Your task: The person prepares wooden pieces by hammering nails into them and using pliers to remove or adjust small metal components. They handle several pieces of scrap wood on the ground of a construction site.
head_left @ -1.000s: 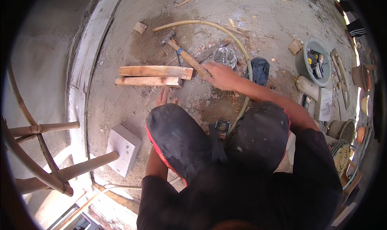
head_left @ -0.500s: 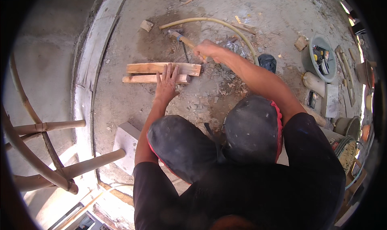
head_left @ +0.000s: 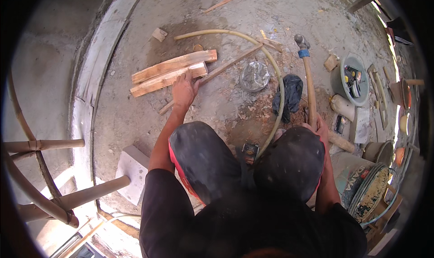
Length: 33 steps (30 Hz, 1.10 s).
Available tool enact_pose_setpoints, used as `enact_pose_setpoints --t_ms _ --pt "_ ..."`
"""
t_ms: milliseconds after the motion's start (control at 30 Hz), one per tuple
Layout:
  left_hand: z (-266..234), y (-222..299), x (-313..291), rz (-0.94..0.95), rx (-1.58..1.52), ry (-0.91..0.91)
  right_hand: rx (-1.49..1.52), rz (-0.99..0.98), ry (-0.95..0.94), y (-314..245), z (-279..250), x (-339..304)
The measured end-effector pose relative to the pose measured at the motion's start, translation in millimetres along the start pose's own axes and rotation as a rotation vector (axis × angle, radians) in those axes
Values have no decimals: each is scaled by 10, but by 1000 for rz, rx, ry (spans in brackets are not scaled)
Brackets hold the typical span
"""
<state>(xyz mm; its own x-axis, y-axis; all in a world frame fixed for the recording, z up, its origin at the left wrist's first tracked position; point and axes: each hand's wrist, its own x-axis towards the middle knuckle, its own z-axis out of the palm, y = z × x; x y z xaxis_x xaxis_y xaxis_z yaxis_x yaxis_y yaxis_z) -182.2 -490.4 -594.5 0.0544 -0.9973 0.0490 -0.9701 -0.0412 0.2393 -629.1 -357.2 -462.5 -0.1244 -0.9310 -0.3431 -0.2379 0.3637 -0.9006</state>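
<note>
Two short wooden blocks (head_left: 174,64) lie side by side on the dirt floor, slanting up to the right. My left hand (head_left: 184,91) is closed over the near edge of the nearer block (head_left: 169,79), fingers on top and thumb at its right end. My right hand (head_left: 322,130) grips the lower end of a hammer's wooden handle (head_left: 310,88), beside my right knee. The hammer head (head_left: 302,42) points away from me, with a blue band below it. A thin wooden stick (head_left: 230,64) lies diagonally beside the blocks.
A yellowish hose (head_left: 279,72) curves around a clear plastic-wrapped round thing (head_left: 254,76) and a black plastic bag (head_left: 289,94). At right stand a grey tub (head_left: 346,88) of small items and a paint bucket (head_left: 368,185). At left are a concrete block (head_left: 131,170) and bamboo poles (head_left: 95,192).
My right hand has drawn the hammer back from beyond the blocks to my right knee, head up. The blocks have turned, their right ends farther away. The thin stick now shows.
</note>
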Motion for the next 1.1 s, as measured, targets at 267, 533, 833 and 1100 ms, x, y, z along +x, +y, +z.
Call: enact_pose_setpoints --t_ms 267,533,833,1100 --pt "327 -158 -394 55 78 -259 -227 -48 200 1050 -97 -24" --pt "-341 -157 -1691 -424 -341 69 16 -107 88 107 -162 57" --pt "-77 -729 -1668 -469 34 14 -11 -401 -164 -1364 801 932" --pt "-316 -567 -1453 -505 -192 -159 -130 -278 -497 -2295 1583 626"
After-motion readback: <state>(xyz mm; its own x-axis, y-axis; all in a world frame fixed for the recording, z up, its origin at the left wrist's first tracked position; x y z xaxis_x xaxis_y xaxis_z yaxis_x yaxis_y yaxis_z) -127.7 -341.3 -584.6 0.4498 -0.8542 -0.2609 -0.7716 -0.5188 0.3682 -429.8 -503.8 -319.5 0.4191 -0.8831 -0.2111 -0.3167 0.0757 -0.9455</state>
